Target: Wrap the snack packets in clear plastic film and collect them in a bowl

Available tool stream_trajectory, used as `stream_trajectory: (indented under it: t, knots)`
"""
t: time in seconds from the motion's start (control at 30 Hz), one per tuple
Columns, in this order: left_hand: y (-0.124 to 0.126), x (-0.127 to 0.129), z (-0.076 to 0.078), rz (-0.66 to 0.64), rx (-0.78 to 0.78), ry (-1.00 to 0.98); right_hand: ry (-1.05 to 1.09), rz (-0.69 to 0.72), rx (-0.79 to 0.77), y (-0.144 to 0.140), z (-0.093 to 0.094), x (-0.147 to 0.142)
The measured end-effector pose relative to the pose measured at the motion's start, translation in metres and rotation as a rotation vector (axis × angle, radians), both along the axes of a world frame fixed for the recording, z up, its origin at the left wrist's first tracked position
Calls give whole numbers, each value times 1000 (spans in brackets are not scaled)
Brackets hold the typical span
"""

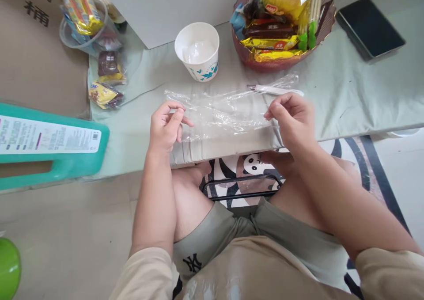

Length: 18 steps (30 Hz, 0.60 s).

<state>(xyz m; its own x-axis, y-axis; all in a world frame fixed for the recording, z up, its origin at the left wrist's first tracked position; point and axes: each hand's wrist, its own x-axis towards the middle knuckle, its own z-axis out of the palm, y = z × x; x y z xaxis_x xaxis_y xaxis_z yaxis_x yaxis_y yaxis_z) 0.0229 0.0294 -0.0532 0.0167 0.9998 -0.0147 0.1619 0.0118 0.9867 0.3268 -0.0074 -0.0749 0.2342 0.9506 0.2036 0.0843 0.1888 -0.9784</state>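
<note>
Seated at a low table (347,101) draped in pale green cloth, knees showing under its near edge. Both hands on a clear plastic bag (225,112) spread flat at the near edge of the table, just in front of a white paper cup (198,50).

Left hand (165,125): grip closed, thumb and forefinger pinched on the left end of the clear plastic bag, remaining fingers curled into the palm. Right hand (291,119): grip likewise closed to a pinch at the right end of the bag, fingertips pressed together on the film, knuckles raised. Bag stretched between the two pinches, crinkled and catching the light, lying on the cloth rather than lifted clear of it as far as can be told.

Beyond the right end of the bag, a thin white wrapped utensil (278,89), touching or just beside the film; which, hard to tell. Behind the bag and to its right, a dark red bowl (241,50) heaped with wrapped snacks. Further right of the bag, a black phone (369,26) lying face up. Behind the bag and to its left, a clear plastic container (68,37) with more wrapped snacks, a few loose ones (106,94) beside it. Left of the bag, a teal jug (56,136) on its side, well apart from the hands.
</note>
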Motion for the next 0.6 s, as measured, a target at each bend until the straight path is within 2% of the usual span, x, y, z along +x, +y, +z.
stream_trajectory:
  t: [0.1,0.2,0.3,0.37,0.43,0.53,0.6]
  knots:
    - [0,0,1,-40,-34,9,99,64,67,-6,10,-1]
    - [-1,-1,2,-117,-63,10,201,333,-2,-12,19,3]
    - [-2,-1,4,-168,-73,0,82,659,-157,-14,25,13]
    - [-3,-1,5,-171,-65,-10,-82,797,-161,-13,26,20]
    - [-3,-1,5,-174,-60,-20,-231,818,-97,-11,22,26]
    - [-4,-1,6,-198,-90,-18,-366,704,-38,-9,14,28]
    - [-5,-2,8,-212,-113,-17,-342,605,32,-8,10,24]
